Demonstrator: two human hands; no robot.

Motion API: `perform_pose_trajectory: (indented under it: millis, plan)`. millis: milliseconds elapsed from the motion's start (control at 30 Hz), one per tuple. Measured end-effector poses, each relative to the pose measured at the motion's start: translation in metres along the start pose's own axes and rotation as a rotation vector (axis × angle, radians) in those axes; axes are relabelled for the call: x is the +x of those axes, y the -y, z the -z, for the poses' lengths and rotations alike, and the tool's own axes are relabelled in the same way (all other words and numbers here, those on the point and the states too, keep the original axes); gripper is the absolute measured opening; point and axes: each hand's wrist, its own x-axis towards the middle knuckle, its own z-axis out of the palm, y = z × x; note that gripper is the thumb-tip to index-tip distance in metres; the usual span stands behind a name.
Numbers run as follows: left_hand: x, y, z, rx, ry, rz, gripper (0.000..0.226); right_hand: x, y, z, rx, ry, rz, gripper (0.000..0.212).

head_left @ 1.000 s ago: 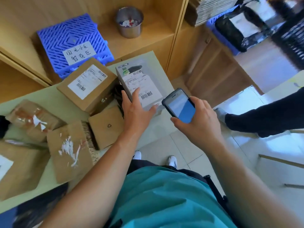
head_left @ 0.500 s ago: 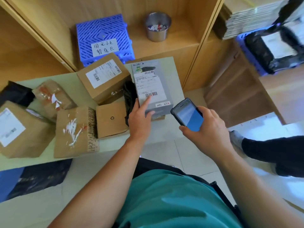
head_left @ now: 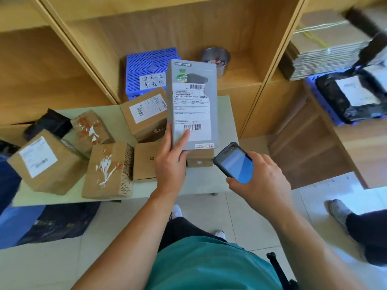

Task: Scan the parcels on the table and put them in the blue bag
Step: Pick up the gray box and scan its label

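My left hand (head_left: 170,164) grips the lower end of a tall grey box parcel (head_left: 193,84) with a white shipping label, held up above the table with the label facing me. My right hand (head_left: 259,181) holds a handheld scanner (head_left: 235,164) with a lit blue screen, just right of and below the box. Several brown cardboard parcels (head_left: 109,170) lie on the pale green table (head_left: 225,114). A blue bag (head_left: 14,222) with dark lining lies on the floor at the left, below the table edge.
A wooden shelf behind the table holds a blue plastic crate (head_left: 146,65) with a handwritten label and a metal cup (head_left: 215,57). Stacked flat cartons (head_left: 326,47) and a blue bin (head_left: 345,97) sit at the right. Another person's leg and shoe (head_left: 339,212) stand lower right.
My left hand has lifted the grey box off the table and stood it upright in the air. The scanner hand stays close beside it.
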Motion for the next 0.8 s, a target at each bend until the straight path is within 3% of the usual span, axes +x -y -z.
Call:
perform_pose_trajectory:
  millis: [200,467,667,800]
  plan:
    - [-0.003,0.001,0.024,0.02,-0.086,-0.005,0.047,-0.015,0.013,0.008,0.016,0.01,0.051,0.083]
    - [-0.015,0.027,0.069,-0.076,-0.156,0.088,0.06,-0.039,0.055,-0.008,0.12,-0.003,0.126,0.088]
    - [-0.028,0.073,0.151,-0.079,-0.253,0.114,0.061,-0.048,0.135,-0.044,0.16,0.001,0.219,0.089]
    - [-0.053,0.114,0.225,-0.108,-0.373,0.251,0.064,-0.059,0.22,-0.074,0.207,0.011,0.334,0.09]
